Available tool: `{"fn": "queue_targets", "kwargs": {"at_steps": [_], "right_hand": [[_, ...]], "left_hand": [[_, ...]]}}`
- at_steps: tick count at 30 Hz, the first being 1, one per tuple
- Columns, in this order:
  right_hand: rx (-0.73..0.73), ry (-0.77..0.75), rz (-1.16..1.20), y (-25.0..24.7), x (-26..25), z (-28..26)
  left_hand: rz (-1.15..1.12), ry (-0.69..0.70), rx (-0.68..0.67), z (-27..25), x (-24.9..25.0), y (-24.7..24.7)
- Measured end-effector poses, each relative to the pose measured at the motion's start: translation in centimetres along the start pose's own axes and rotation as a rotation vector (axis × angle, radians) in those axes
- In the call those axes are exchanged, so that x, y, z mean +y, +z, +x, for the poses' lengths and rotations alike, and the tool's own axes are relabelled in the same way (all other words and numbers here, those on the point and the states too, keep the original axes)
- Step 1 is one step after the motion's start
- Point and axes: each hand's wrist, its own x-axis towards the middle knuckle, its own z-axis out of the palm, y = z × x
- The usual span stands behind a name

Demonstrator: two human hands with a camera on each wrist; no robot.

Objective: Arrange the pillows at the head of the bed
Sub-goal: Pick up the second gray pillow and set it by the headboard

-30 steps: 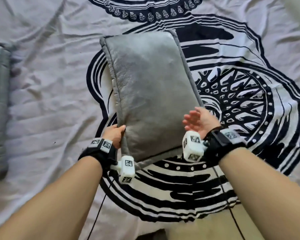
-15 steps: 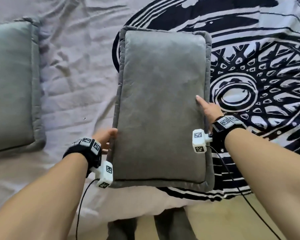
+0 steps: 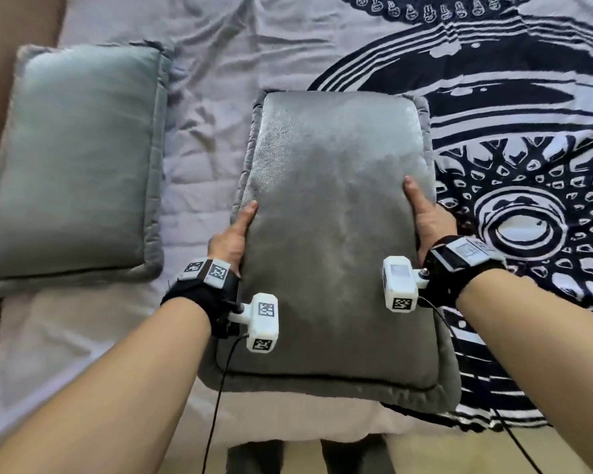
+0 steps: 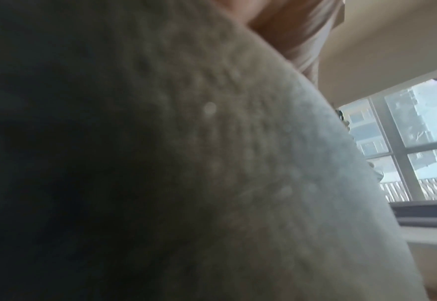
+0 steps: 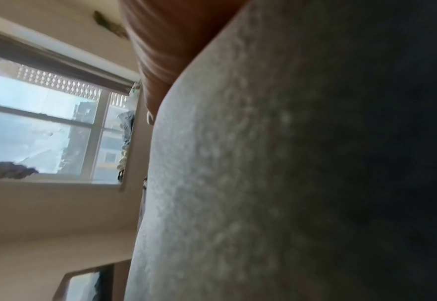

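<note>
I hold a grey velvety pillow (image 3: 332, 234) flat above the bed, long side running away from me. My left hand (image 3: 231, 234) grips its left edge, thumb lying on top, fingers hidden underneath. My right hand (image 3: 425, 220) grips the right edge the same way. A second grey pillow (image 3: 72, 155) lies on the sheet at the left, near the brown bed edge. Both wrist views are filled by the held pillow's fabric (image 4: 212, 163) (image 5: 263, 163), with a bit of hand at the top.
The bed carries a pale wrinkled sheet (image 3: 206, 107) and a black-and-white patterned cover (image 3: 528, 148) on the right. A brown surface (image 3: 0, 35) borders the far left. The floor (image 3: 459, 453) shows below the bed's near edge. A window (image 5: 45, 126) appears in the wrist views.
The pillow went from lying on the patterned cover, held by the left hand alone, to being held by both hands and carried left. The second pillow has come fully into view.
</note>
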Motion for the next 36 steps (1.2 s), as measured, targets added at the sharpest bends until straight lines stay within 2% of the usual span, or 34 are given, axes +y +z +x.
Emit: {"fn": "queue_targets", "kwargs": {"at_steps": [4,11,15,20,24,27,29,31,36], "right_hand": [[-0.138,-0.099,0.034,6.7,-2.7,-8.2],[-0.290,-0.093,0.019,19.9,-5.0,-20.7],[-0.348,-0.085,-0.040,27.4,-5.5,-25.9],[-0.322,-0.104,-0.070,35.6,-6.1,-29.3],[-0.313,-0.204,-0.117,41.0,-7.1,-27.9],[-0.467,-0.296,-0.220,44.7,-6.4,-24.4],[-0.556,-0.292,-0.340,44.2,-5.8,-27.1],[-0.575,-0.325,-0.454,43.6,-4.9,-28.8],[-0.596,-0.377,-0.474,42.9,-4.2,-28.9]], "left_hand": [[-0.027,0.072,0.044,0.5,2.5,-7.7],[-0.077,0.118,0.207,-0.3,9.4,-22.6],[-0.079,0.186,0.238,0.6,14.4,-30.8],[-0.012,0.391,0.306,3.2,19.3,-37.1],[0.047,0.528,0.328,7.4,21.2,-39.6],[0.027,0.553,0.313,10.2,20.9,-41.2],[-0.007,0.534,0.302,10.6,20.4,-42.1],[-0.089,0.494,0.260,10.7,20.1,-42.3],[-0.149,0.478,0.330,9.7,20.9,-40.9]]}}
